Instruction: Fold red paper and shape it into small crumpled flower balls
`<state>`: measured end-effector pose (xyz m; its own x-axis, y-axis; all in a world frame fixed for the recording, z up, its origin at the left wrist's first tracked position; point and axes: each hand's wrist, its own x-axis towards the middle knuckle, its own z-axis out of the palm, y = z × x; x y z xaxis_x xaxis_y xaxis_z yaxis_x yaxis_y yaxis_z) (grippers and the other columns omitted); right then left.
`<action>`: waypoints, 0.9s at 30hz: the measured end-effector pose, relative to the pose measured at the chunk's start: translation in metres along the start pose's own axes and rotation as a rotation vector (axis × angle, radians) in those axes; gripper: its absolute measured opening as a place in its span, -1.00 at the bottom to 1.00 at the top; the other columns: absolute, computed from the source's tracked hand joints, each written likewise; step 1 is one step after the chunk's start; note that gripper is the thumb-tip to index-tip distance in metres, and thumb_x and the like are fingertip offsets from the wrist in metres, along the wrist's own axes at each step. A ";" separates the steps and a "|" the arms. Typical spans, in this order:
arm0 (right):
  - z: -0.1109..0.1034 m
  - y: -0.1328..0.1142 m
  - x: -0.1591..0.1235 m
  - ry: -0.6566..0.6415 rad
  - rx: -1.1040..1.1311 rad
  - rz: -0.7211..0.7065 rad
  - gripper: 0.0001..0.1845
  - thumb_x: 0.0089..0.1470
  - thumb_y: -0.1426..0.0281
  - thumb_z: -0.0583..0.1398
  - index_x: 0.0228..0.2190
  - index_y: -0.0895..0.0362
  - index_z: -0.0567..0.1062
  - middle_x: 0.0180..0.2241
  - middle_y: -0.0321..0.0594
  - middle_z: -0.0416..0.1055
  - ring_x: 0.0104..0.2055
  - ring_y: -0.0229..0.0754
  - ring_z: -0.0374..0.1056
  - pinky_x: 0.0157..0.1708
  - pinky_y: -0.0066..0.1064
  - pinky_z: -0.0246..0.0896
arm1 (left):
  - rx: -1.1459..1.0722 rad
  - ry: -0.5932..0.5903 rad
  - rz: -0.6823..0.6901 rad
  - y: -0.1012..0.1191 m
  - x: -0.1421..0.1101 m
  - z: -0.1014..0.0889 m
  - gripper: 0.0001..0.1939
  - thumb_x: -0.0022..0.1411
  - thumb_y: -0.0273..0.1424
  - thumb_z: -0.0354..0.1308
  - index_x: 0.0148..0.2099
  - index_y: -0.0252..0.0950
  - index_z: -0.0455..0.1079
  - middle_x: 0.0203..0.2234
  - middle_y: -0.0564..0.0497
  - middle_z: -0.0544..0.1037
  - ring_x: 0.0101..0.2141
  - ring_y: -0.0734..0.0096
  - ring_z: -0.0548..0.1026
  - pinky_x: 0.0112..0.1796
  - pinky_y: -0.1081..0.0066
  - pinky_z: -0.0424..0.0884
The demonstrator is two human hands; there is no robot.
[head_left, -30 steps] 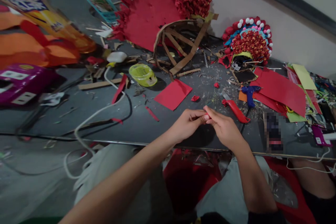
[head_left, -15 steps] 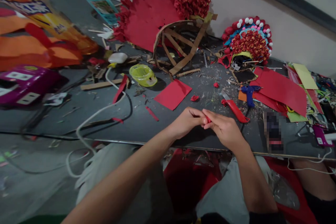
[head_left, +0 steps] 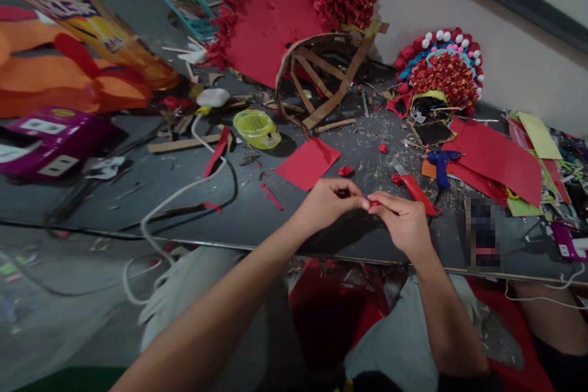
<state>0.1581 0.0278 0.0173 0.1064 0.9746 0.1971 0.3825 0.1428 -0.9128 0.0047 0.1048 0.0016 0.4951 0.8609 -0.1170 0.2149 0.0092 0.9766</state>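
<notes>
Above the table's front edge, my left hand (head_left: 331, 207) and my right hand (head_left: 405, 220) meet at the fingertips. A small piece of red paper (head_left: 375, 203) is pinched in the right fingers, mostly covered by them. The left thumb and forefinger are pressed together at its left end. Just behind the hands lie a crumpled red paper bit (head_left: 346, 170) and a flat red paper square (head_left: 309, 163). A red-handled utility knife (head_left: 419, 194) rests beyond my right hand, with another crumpled red bit near its blade.
A blue glue gun (head_left: 442, 166) and red sheets (head_left: 500, 159) lie to the right. Behind stand a cardboard frame (head_left: 337, 98), a large red paper fan shape (head_left: 271, 30) and a smaller decorated headdress (head_left: 443, 76). A yellow-green tub (head_left: 257, 130) and white cable (head_left: 177, 201) are left.
Both hands have shifted slightly right, and the left has drawn back a little, so the fingers now meet only at the tips. The whole view has shifted a little.
</notes>
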 end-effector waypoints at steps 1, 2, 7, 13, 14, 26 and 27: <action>0.000 0.004 0.002 0.049 -0.020 0.027 -0.82 0.03 0.37 0.23 -0.30 0.00 0.61 -0.29 -0.33 0.59 -0.25 -0.19 0.53 -0.19 -0.42 0.44 | 0.135 0.093 0.025 0.002 0.001 -0.005 -0.78 -0.01 -0.25 0.23 -0.48 -0.33 0.48 -0.57 0.04 0.54 -0.49 0.44 0.43 -0.41 0.51 0.32; 0.000 0.007 0.003 0.094 -0.041 0.056 -0.83 0.02 0.36 0.23 -0.31 0.01 0.62 -0.27 -0.32 0.59 -0.23 -0.17 0.52 -0.16 -0.40 0.43 | 0.255 0.188 0.039 0.003 0.002 -0.011 -0.78 0.03 -0.25 0.21 -0.42 -0.33 0.49 -0.51 0.01 0.56 -0.44 0.41 0.46 -0.36 0.49 0.34; -0.005 0.021 0.012 0.225 -0.095 0.142 -0.81 0.04 0.34 0.19 -0.36 0.07 0.62 -0.36 -0.26 0.60 -0.36 -0.17 0.54 -0.26 -0.37 0.47 | 0.632 0.416 0.001 0.007 0.007 -0.047 -0.67 0.19 -0.27 0.14 -0.12 -0.43 0.44 -0.13 -0.24 0.49 -0.06 0.10 0.39 0.01 0.26 0.24; -0.001 0.031 0.016 0.173 -0.270 -0.020 -0.70 0.13 0.43 0.07 -0.22 0.06 0.58 -0.15 -0.20 0.55 -0.17 -0.17 0.51 -0.04 -0.24 0.41 | 0.918 0.329 -0.164 0.002 0.010 -0.064 -0.40 0.18 -0.29 0.14 0.14 -0.63 0.20 0.02 -0.49 0.35 0.04 -0.23 0.31 0.02 0.04 0.21; 0.000 0.032 0.017 0.151 -0.306 -0.040 -0.68 0.13 0.46 0.05 -0.18 0.05 0.56 -0.09 -0.20 0.52 -0.08 -0.17 0.48 0.02 -0.22 0.36 | 0.921 0.324 -0.178 0.002 0.011 -0.065 -0.41 0.19 -0.29 0.14 0.15 -0.61 0.20 0.02 -0.47 0.37 0.03 -0.23 0.33 0.00 0.05 0.24; -0.003 0.024 0.013 0.144 -0.417 -0.115 -0.64 0.16 0.42 0.05 -0.04 0.03 0.46 0.20 -0.16 0.21 0.25 -0.07 0.13 0.22 0.00 0.06 | 0.866 0.330 -0.254 0.006 0.011 -0.078 -0.54 0.21 -0.39 0.02 0.13 -0.46 0.26 -0.14 -0.19 0.51 -0.14 0.14 0.47 -0.16 0.35 0.34; -0.002 0.023 0.013 0.146 -0.417 -0.124 -0.64 0.16 0.43 0.04 -0.05 0.03 0.47 0.19 -0.16 0.23 0.24 -0.07 0.14 0.22 0.02 0.06 | 0.869 0.342 -0.266 0.007 0.011 -0.078 -0.54 0.21 -0.39 0.01 0.13 -0.46 0.27 -0.13 -0.19 0.52 -0.14 0.15 0.47 -0.16 0.35 0.33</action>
<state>0.1703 0.0438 -0.0002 0.1530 0.9159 0.3711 0.7344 0.1459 -0.6629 -0.0538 0.1541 0.0208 0.0982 0.9877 -0.1220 0.8996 -0.0357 0.4353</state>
